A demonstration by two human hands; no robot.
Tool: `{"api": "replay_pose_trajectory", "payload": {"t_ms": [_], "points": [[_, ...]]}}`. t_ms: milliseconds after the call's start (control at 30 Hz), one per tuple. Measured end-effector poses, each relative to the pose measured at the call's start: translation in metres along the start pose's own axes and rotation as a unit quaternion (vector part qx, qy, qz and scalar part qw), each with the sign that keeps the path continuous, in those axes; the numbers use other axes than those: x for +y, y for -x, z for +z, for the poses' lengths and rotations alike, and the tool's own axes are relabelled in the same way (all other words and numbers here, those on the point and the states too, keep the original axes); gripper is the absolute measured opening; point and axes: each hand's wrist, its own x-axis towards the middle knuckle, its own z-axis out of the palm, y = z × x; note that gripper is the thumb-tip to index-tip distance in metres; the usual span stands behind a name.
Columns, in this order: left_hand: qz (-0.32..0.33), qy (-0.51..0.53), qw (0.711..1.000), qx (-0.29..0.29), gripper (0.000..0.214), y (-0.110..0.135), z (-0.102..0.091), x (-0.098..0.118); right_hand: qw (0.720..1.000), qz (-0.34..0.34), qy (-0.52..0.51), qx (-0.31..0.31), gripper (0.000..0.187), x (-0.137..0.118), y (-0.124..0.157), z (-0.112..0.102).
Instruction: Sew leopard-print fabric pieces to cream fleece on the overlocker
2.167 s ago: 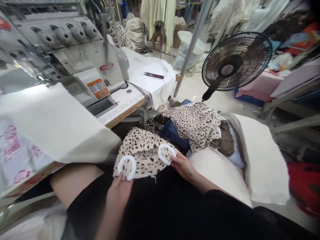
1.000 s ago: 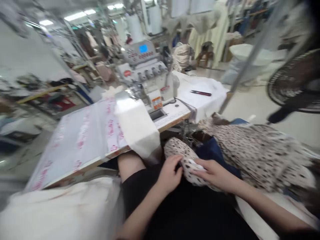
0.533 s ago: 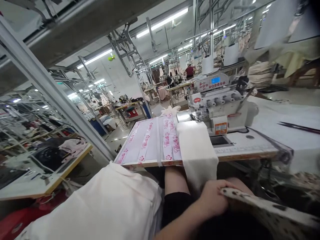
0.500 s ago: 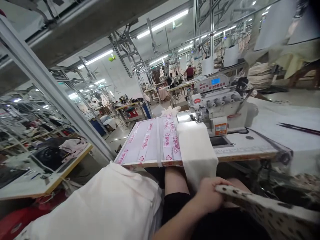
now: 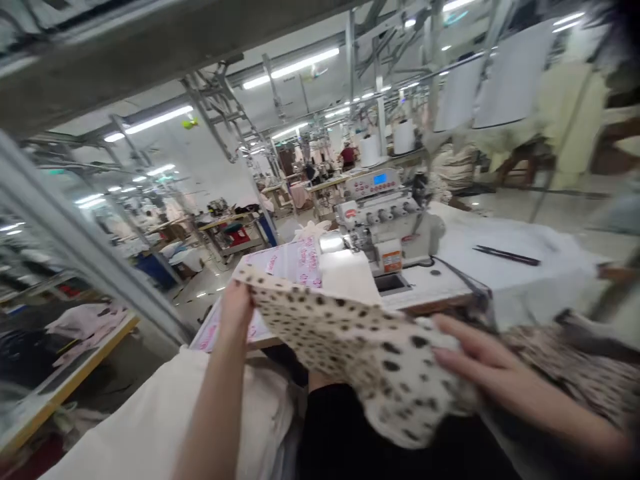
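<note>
A cream fabric piece with dark spots [image 5: 345,333] is stretched across my lap, in front of the sewing table. My left hand [image 5: 237,310] is closed on its far left end, over the table's front left part. At the right end, my right hand [image 5: 477,353] has its fingers on the cloth and seems to pinch it; blur softens the detail. Behind the spotted piece, a plain cream fabric strip [image 5: 350,270] lies under the lit needle area of an overlock sewing machine [image 5: 390,220]. The spotted piece covers the strip's lower part.
A pile of cream fabric [image 5: 145,420] sits at my left. Dark tweezers [image 5: 507,255] lie on the white sheeting right of the machine. More spotted fabric [image 5: 575,367] is heaped at lower right. A metal post [image 5: 95,247] slants on the left.
My left hand has come off my lap to the left, spreading the spotted fabric out flat. My right hand has come into view at its other end. The camera view has shifted right.
</note>
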Motion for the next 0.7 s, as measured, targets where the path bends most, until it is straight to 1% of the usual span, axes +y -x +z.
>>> {"api": "replay_pose_trajectory", "payload": {"t_ms": [33, 67, 100, 133, 200, 233, 267, 333, 367, 400, 467, 533, 600, 633, 667, 700], "points": [[0.032, -0.020, 0.999, 0.019, 0.031, -0.017, 0.004, 0.007, 0.998, -0.007, -0.014, -0.053, 0.029, -0.001, 0.002, 0.004], [0.067, -0.043, 0.997, 0.021, 0.031, -0.033, 0.012, 0.013, 0.994, -0.017, -0.025, -0.107, 0.028, 0.001, 0.002, 0.012], [0.099, -0.064, 0.993, 0.005, 0.030, -0.046, 0.025, 0.017, 0.987, -0.023, -0.031, -0.155, 0.027, 0.008, 0.000, 0.020], [0.127, -0.087, 0.988, -0.025, 0.028, -0.056, 0.042, 0.019, 0.982, -0.020, -0.040, -0.181, 0.025, 0.019, -0.004, 0.030], [0.168, -0.132, 0.969, -0.123, 0.021, -0.062, 0.081, 0.014, 0.977, 0.014, -0.037, -0.210, 0.023, 0.052, -0.012, 0.047], [0.180, -0.154, 0.955, -0.178, 0.019, -0.060, 0.101, 0.009, 0.977, 0.045, -0.010, -0.210, 0.021, 0.071, -0.015, 0.053], [0.189, -0.174, 0.939, -0.228, 0.019, -0.057, 0.118, 0.002, 0.976, 0.075, 0.039, -0.198, 0.020, 0.088, -0.017, 0.057], [0.197, -0.206, 0.911, -0.299, 0.023, -0.049, 0.145, -0.013, 0.976, 0.103, 0.128, -0.140, 0.019, 0.113, -0.021, 0.056], [0.198, -0.218, 0.900, -0.320, 0.025, -0.047, 0.153, -0.020, 0.978, 0.097, 0.150, -0.103, 0.019, 0.118, -0.025, 0.052], [0.197, -0.228, 0.893, -0.335, 0.026, -0.046, 0.158, -0.024, 0.982, 0.080, 0.156, -0.068, 0.019, 0.118, -0.029, 0.046], [0.188, -0.239, 0.884, -0.356, 0.027, -0.047, 0.160, -0.029, 0.990, 0.037, 0.133, -0.010, 0.020, 0.106, -0.044, 0.031], [0.172, -0.240, 0.877, -0.378, 0.027, -0.051, 0.156, -0.027, 0.994, 0.012, 0.097, 0.040, 0.019, 0.088, -0.067, 0.021], [0.155, -0.232, 0.875, -0.396, 0.028, -0.052, 0.150, -0.021, 0.995, 0.005, 0.043, 0.085, 0.024, 0.073, -0.091, 0.019], [0.147, -0.227, 0.875, -0.401, 0.029, -0.051, 0.148, -0.017, 0.995, 0.000, 0.012, 0.097, 0.029, 0.069, -0.102, 0.022], [0.140, -0.221, 0.876, -0.404, 0.029, -0.049, 0.146, -0.013, 0.995, -0.001, -0.022, 0.093, 0.035, 0.067, -0.112, 0.025], [0.134, -0.212, 0.878, -0.408, 0.028, -0.047, 0.144, -0.009, 0.996, 0.000, -0.057, 0.073, 0.038, 0.066, -0.119, 0.029]]}}
